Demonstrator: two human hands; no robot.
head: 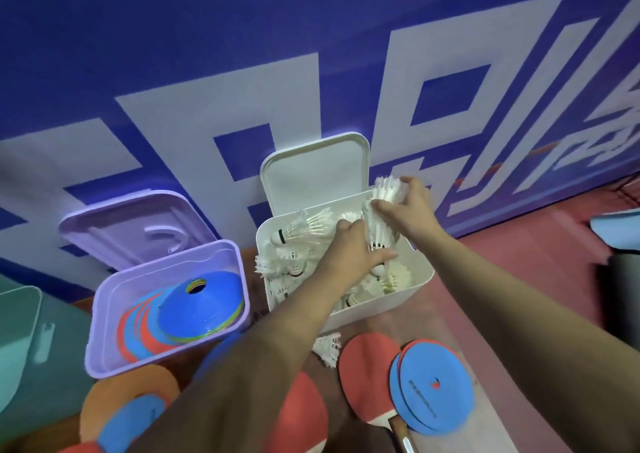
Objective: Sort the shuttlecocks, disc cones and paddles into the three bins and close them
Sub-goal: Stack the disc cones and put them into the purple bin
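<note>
A white bin (420,272) with its lid (311,175) raised holds several white shuttlecocks (304,225). Over this bin both hands hold a nested stack of shuttlecocks (381,210): my left hand (349,244) grips its lower end, my right hand (410,206) its upper end. To the left, an open purple bin (104,341) contains blue and red disc cones (201,302). One loose shuttlecock (327,347) lies on the floor below the white bin. Red paddles (367,359) and blue-faced paddles (434,387) lie in front.
The purple lid (135,224) leans against the blue and white wall banner. A teal bin lid (17,335) shows at the left edge. Orange and blue discs or paddles (128,404) lie at the lower left. Red floor runs to the right, where a light blue object (616,227) sits.
</note>
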